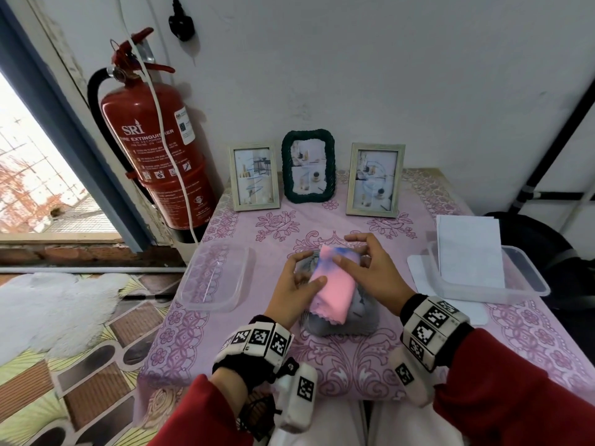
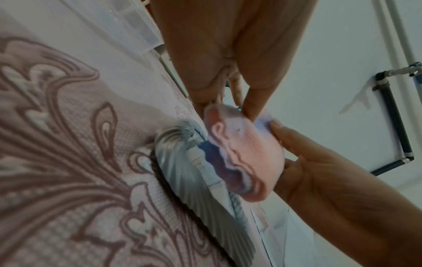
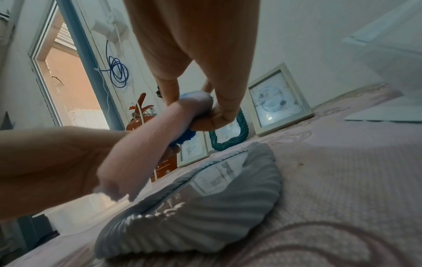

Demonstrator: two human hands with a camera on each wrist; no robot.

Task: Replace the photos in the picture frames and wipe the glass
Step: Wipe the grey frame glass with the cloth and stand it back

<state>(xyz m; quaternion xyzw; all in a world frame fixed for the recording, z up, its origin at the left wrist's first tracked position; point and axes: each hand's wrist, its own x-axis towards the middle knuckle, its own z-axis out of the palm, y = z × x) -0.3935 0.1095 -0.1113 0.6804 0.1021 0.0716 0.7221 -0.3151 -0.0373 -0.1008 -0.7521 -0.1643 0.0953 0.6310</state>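
Note:
A grey ribbed picture frame (image 1: 341, 320) lies flat, glass up, on the pink tablecloth in front of me. Just above it both hands hold a folded pink cloth (image 1: 335, 284) with a blue patch at its far end. My left hand (image 1: 309, 268) pinches the cloth's left edge, and my right hand (image 1: 344, 249) pinches its far end. In the left wrist view the cloth (image 2: 246, 159) hangs bunched over the grey frame (image 2: 180, 162). From the right wrist, the cloth (image 3: 160, 142) is off the frame (image 3: 205, 207).
Three frames stand against the wall: a white one (image 1: 254, 177), a dark green one (image 1: 308, 165) and another white one (image 1: 375, 178). An empty clear tub (image 1: 214, 278) sits left; a tub (image 1: 528, 278) with white sheets sits right. A fire extinguisher (image 1: 154, 146) stands at the table's left.

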